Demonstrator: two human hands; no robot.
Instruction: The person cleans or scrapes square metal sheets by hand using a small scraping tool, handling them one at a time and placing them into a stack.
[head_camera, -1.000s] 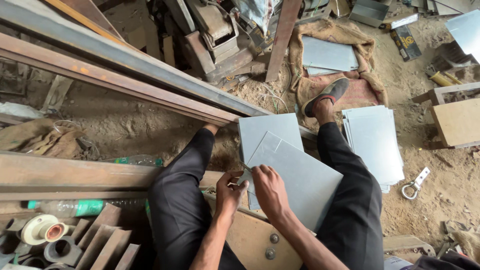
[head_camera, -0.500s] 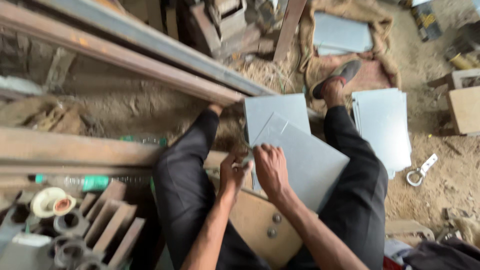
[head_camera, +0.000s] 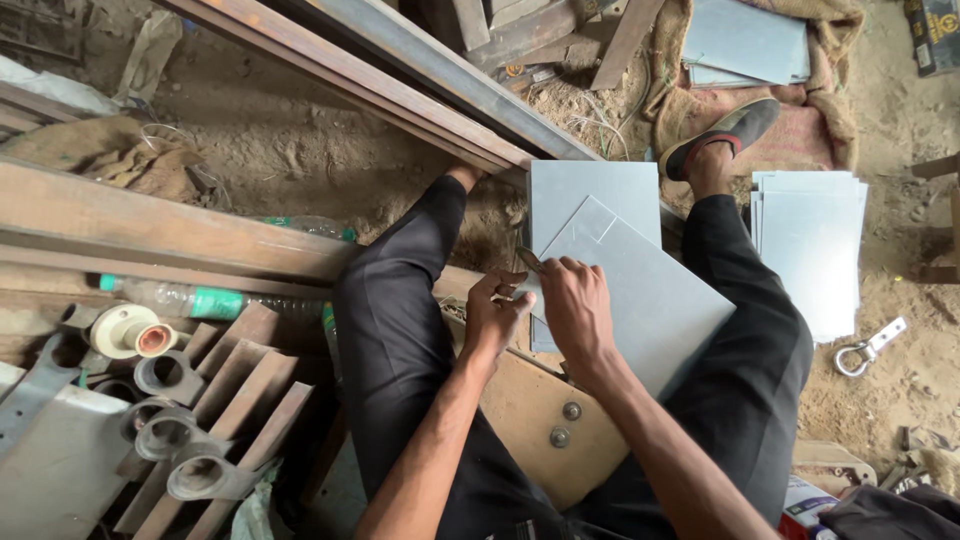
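I sit on the ground with my legs in black trousers spread apart. Between them a grey metal sheet (head_camera: 640, 290) lies tilted across a second grey sheet (head_camera: 590, 195), on a wooden board (head_camera: 530, 410). My right hand (head_camera: 578, 305) presses down on the near left edge of the top sheet. My left hand (head_camera: 495, 310) is closed around a small pointed metal tool (head_camera: 530, 261), its tip at the sheet's edge just left of my right hand. The part of the tool inside the fist is hidden.
A stack of grey sheets (head_camera: 810, 245) lies on the dirt to the right, more sheets (head_camera: 745, 40) on sacking at the top. Long rusty steel beams (head_camera: 400, 85) cross diagonally. Plastic bottle (head_camera: 190, 300), pipe fittings (head_camera: 150, 400) and steel angles sit lower left. A shackle (head_camera: 865, 350) lies at right.
Both hands stay at the sheet's near left edge; they have shifted slightly up along it. The view itself has tilted and drifted.
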